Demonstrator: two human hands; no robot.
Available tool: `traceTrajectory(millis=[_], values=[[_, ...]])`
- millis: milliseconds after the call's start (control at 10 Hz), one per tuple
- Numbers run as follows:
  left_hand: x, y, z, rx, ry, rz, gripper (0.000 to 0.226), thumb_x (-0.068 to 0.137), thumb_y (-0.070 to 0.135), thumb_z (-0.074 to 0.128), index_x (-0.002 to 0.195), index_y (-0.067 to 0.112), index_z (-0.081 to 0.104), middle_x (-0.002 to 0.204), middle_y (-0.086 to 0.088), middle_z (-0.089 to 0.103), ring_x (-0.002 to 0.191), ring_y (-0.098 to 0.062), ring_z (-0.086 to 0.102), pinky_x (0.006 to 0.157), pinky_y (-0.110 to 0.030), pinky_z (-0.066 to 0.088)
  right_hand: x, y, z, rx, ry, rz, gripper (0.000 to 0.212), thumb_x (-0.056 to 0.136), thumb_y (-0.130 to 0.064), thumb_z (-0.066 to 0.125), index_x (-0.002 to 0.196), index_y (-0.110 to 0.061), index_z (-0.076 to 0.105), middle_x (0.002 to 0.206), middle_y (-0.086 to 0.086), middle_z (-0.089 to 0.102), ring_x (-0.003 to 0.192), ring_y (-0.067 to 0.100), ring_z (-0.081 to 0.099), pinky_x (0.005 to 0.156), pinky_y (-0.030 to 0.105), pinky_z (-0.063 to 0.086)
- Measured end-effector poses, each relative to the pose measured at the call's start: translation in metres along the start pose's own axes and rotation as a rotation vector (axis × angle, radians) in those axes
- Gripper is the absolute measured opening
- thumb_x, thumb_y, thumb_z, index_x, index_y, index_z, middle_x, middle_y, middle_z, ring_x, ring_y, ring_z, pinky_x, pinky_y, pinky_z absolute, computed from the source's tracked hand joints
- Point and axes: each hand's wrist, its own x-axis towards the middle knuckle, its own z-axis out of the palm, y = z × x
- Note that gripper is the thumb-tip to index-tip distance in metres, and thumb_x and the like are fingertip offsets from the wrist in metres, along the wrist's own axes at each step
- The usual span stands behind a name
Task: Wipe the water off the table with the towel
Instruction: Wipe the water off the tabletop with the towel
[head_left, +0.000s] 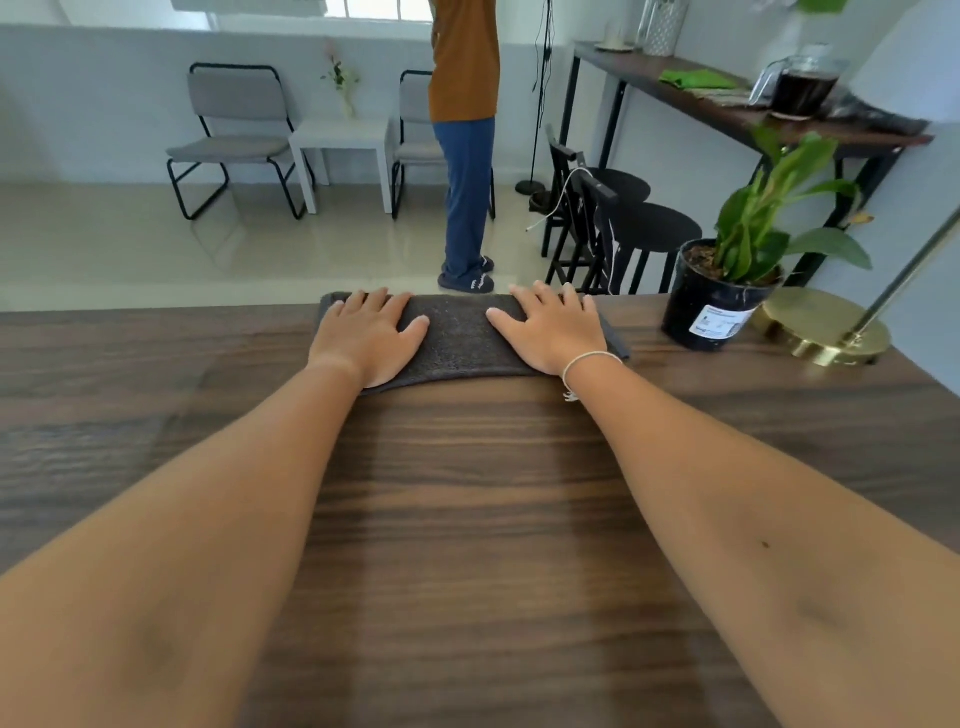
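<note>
Only one thing carried print: a white label (719, 323) stuck low on the side of the black plant pot (701, 306), which stood on the bench (467, 519) at the far right, just beside a brass lamp base (821, 327). The label showed a few lines of small dark print and what looked like a barcode block, but all of it was too small and blurred to read. No brand, number or sign could be made out anywhere else in the scene.
</note>
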Motion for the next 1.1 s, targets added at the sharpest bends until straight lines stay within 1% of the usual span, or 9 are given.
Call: traceTrajectory(millis=[100, 200, 500, 700, 1100], values=[[-0.036, 0.008, 0.001, -0.003, -0.028, -0.026, 0.062, 0.096, 0.053, 0.018, 0.151, 0.025, 0.016, 0.161, -0.005, 0.011, 0.149, -0.027, 0.009, 0.120, -0.042, 0.009, -0.039, 0.003, 0.000, 0.020, -0.016, -0.011, 0.069, 0.090, -0.067, 0.018, 0.151, -0.035, 0.016, 0.162, -0.002, 0.008, 0.149, 0.030, 0.003, 0.120, 0.047, 0.001], [-0.087, 0.022, 0.000, -0.023, -0.039, -0.050, 0.061, 0.096, 0.052, 0.018, 0.152, 0.026, 0.014, 0.162, -0.004, 0.007, 0.149, -0.026, 0.007, 0.121, -0.041, 0.007, -0.091, 0.011, 0.000, 0.042, -0.024, -0.024, 0.068, 0.091, -0.066, 0.018, 0.152, -0.035, 0.015, 0.163, -0.002, 0.006, 0.149, 0.030, 0.001, 0.120, 0.047, -0.001], [-0.264, 0.081, -0.001, -0.027, -0.034, -0.096, 0.061, 0.096, 0.051, 0.020, 0.152, 0.026, 0.013, 0.162, -0.003, 0.006, 0.149, -0.025, 0.007, 0.120, -0.040, 0.007, -0.267, 0.046, -0.009, 0.066, -0.052, -0.073, 0.069, 0.091, -0.067, 0.018, 0.152, -0.035, 0.015, 0.163, -0.002, 0.004, 0.149, 0.029, -0.001, 0.120, 0.046, -0.002], [-0.351, 0.109, 0.003, -0.026, -0.053, -0.099, 0.061, 0.097, 0.050, 0.021, 0.152, 0.026, 0.014, 0.162, -0.003, 0.007, 0.149, -0.025, 0.006, 0.121, -0.040, 0.007, -0.362, 0.065, -0.010, 0.084, -0.066, -0.069, 0.068, 0.092, -0.066, 0.018, 0.152, -0.034, 0.014, 0.163, -0.001, 0.003, 0.149, 0.029, -0.002, 0.120, 0.046, -0.002], [-0.435, 0.153, -0.002, -0.052, -0.058, 0.000, 0.061, 0.097, 0.050, 0.020, 0.151, 0.026, 0.011, 0.162, -0.004, 0.004, 0.150, -0.026, 0.003, 0.121, -0.040, 0.004, -0.466, 0.097, -0.018, 0.075, -0.021, 0.024, 0.065, 0.092, -0.065, 0.018, 0.151, -0.037, 0.016, 0.163, -0.004, 0.006, 0.149, 0.027, 0.001, 0.120, 0.044, -0.002]])
